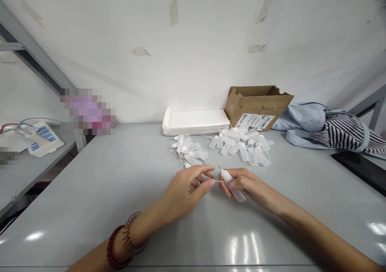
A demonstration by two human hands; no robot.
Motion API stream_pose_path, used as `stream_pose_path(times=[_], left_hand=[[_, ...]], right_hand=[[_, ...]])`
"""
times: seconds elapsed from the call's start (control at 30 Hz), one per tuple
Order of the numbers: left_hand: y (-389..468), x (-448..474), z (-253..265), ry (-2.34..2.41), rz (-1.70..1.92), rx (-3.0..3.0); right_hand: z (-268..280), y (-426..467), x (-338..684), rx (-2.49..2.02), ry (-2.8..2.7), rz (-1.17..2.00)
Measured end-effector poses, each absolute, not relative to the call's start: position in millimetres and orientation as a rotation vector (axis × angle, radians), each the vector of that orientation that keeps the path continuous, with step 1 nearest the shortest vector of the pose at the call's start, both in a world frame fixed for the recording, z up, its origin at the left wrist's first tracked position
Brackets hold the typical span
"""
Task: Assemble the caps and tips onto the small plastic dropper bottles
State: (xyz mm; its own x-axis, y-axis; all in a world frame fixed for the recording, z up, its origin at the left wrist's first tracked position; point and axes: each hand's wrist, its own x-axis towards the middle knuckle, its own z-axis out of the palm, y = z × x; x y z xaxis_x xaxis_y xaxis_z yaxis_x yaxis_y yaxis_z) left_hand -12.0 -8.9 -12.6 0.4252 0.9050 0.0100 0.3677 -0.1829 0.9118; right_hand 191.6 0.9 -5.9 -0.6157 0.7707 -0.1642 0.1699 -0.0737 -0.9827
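In my right hand (251, 185) is a small translucent squeeze bottle (239, 194) with a white top and a thin metal needle tip, tilted up to the left. A thin white strap (217, 180) runs from the bottle's neck across to my left hand (184, 191), where thumb and fingers pinch it; its far end is hidden by the fingers. Just beyond my hands lie two loose heaps of similar bottles, a left heap (189, 148) and a larger right heap (245, 146), several with looped straps.
A stack of white padded envelopes (196, 121) and an open cardboard box (256, 107) stand against the wall. Right of them lie a blue and striped cloth bundle (343, 129) and a black phone (362, 169). A white device (45, 139) sits on another table at left.
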Motion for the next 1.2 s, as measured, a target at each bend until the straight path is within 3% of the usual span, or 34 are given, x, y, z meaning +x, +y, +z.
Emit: stream_pose_path(times=[0.13, 0.43, 1.2], left_hand=[[-5.7, -16.6, -9.5, 1.183, 0.768, 1.656], [-0.9, -24.1, 0.7, 1.196, 0.947, 1.651], [-13.5, -21.2, 3.6, 1.111, 0.875, 1.615]], right_hand=[[-10.9, 1.0, 189.4, -0.999, -1.617, 1.847], [-5.4, 0.3, 186.6, -1.141, -1.640, 1.728], [-7.0, -10.0, 177.9, -1.012, -1.579, 1.932]])
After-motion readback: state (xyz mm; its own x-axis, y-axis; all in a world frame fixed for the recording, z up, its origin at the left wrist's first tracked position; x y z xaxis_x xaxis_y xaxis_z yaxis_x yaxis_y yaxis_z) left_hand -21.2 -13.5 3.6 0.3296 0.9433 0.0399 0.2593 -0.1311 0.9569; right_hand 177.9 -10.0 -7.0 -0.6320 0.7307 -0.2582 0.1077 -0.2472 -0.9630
